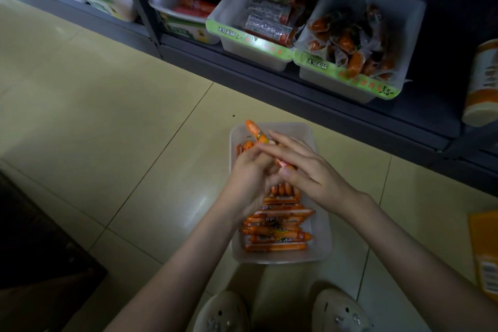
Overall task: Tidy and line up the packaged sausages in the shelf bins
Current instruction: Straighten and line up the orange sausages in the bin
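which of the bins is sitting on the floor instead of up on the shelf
The clear bin of orange sausage sticks, down in front of the shoes; the other bins all sit up on the shelf.

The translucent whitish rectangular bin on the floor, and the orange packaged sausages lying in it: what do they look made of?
The translucent whitish rectangular bin is likely thin moulded plastic with a matt finish; its walls look cloudy and semi-see-through. The orange packaged sausages are likely wrapped in tight printed plastic film, glossy; pale light streaks run along them and the ends taper as if pinched, though the picture is blurred.
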The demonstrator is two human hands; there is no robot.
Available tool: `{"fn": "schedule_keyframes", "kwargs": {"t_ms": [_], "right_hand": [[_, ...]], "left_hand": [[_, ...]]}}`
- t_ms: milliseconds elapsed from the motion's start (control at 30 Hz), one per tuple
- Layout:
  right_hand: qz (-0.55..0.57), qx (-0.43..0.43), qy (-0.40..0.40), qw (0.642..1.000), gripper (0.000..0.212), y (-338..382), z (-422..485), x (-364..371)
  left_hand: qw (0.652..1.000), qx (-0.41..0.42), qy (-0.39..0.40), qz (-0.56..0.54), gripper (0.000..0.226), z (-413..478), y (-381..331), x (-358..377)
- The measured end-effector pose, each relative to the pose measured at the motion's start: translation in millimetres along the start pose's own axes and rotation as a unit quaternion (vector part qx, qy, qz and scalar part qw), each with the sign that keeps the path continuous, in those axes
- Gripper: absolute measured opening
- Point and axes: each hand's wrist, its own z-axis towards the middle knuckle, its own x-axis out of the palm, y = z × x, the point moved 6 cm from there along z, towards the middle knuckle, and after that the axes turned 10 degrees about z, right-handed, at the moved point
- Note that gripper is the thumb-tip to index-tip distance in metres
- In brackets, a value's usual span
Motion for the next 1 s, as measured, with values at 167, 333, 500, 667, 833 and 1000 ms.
{"fn": "schedule_keyframes", "kwargs": {"t_ms": [167,333,500,667,833,1000], "right_hand": [[-0.053,-0.052,-0.05,0.996,0.038,-3,1,3],[-0.04,-0.051,-0.122,0.99,0.025,-7,2,1],[-0.013,-0.027,-0.203,0.979,0.029,-7,-1,-8],[0.019,-0.023,-0.197,0.98,0.032,-6,-1,-4],[-0.077,-0.057,-0.165,0.982,0.03,-15,-4,-2],[-0.091,0.201,-0.17,0.96,0.043,-81,-17,-1]], "left_hand": [[0.974,-0.147,-0.024,-0.17,0.023,7,8,-14],[0.984,-0.076,-0.009,0.16,0.033,6,20,-20],[0.87,0.113,0.028,0.48,0.039,3,16,-12],[0.863,0.166,-0.018,0.477,0.025,0,3,-2],[0.749,0.219,-0.057,0.623,0.026,12,10,-29],[0.546,0.218,-0.031,0.808,0.034,20,44,-48]]}}
